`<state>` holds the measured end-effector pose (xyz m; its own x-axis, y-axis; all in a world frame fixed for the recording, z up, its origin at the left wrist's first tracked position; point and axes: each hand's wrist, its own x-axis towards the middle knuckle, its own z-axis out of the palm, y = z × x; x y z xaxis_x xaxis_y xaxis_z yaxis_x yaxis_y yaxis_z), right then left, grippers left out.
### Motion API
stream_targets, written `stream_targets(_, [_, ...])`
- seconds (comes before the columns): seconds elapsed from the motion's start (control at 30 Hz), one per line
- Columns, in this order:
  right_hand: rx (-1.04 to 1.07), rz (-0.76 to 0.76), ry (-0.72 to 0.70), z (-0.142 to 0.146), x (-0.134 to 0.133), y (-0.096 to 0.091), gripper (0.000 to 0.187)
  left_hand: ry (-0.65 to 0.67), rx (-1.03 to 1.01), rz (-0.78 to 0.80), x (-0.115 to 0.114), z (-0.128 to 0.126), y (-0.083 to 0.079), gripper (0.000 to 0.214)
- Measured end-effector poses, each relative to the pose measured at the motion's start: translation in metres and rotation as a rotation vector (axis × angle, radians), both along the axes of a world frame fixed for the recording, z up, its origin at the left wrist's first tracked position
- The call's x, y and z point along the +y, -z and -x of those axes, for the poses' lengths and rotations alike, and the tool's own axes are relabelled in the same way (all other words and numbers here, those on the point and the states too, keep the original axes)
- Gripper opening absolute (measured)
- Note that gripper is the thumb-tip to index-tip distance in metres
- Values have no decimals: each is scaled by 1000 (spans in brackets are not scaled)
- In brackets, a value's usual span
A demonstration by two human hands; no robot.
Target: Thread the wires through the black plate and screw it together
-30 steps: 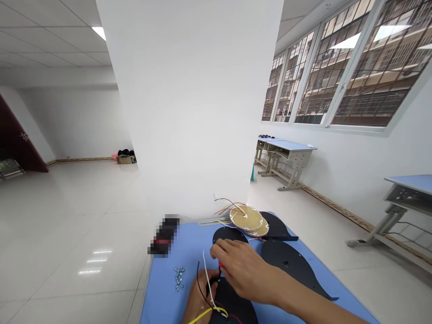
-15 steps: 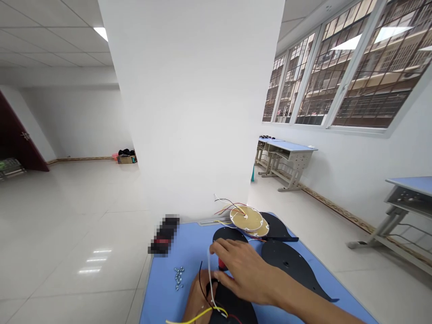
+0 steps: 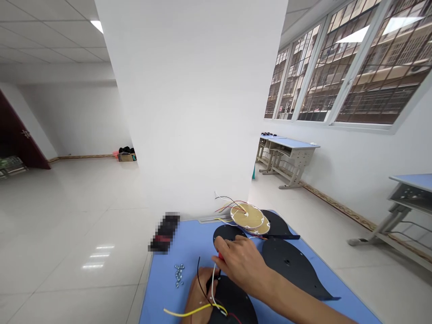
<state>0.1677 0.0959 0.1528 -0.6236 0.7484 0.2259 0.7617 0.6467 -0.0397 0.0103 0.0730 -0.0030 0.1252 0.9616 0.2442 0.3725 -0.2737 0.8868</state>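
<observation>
My right hand (image 3: 241, 258) is closed around a screwdriver (image 3: 221, 255); a bit of its red handle shows below the fingers. Its dark shaft points down at the upper edge of a black curved plate (image 3: 238, 301), where a small shiny spot, seemingly a screw head, shows. My left hand (image 3: 199, 294) grips that plate from its left side, thumb near the screwdriver tip. From the plate's middle rise a yellow wire (image 3: 192, 311), a white wire (image 3: 213, 283), a black wire (image 3: 200, 276) and a red one. Several small silvery screws (image 3: 178, 275) lie left of my left hand.
More black curved plates (image 3: 293, 265) lie on the blue table (image 3: 189, 243) at the right and back. Two round tan discs (image 3: 247, 216) with loose wires are stacked at the back. A pixelated dark object (image 3: 164, 233) sits at the back left corner, before a white pillar (image 3: 192, 112).
My right hand's fingers, looser and partly raised beside the white wire before, have closed around the screwdriver's red handle. My left hand stays on the plate. The view has shifted slightly.
</observation>
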Motion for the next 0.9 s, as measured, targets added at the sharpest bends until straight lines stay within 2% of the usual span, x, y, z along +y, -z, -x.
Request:
stream_targets(0.13, [88, 67, -25, -3, -3, 4, 13, -8, 38, 8, -2, -4, -7, 30])
stream_targets(0.23, [151, 104, -63, -10, -8, 4, 14, -62, 60, 1, -4, -5, -11, 31])
stream_targets(0.37, [373, 187, -95, -28, -15, 2, 10, -237, 104, -39, -13, 18, -12, 18])
stream_targets(0.5, [582, 283, -71, -48, -17, 1, 10, -513, 204, -90, -26, 59, 0, 20])
stream_targets(0.57, [618, 295, -40, -54, -18, 1, 10, -575, 289, -102, -30, 73, 11, 23])
stream_targets(0.73, [612, 336, -18, -55, -24, 0, 14, -583, 400, -138, -27, 79, 36, 36])
stream_targets(0.9, [606, 351, -14, -55, -33, -6, 14, -570, 399, -175, -25, 78, 40, 48])
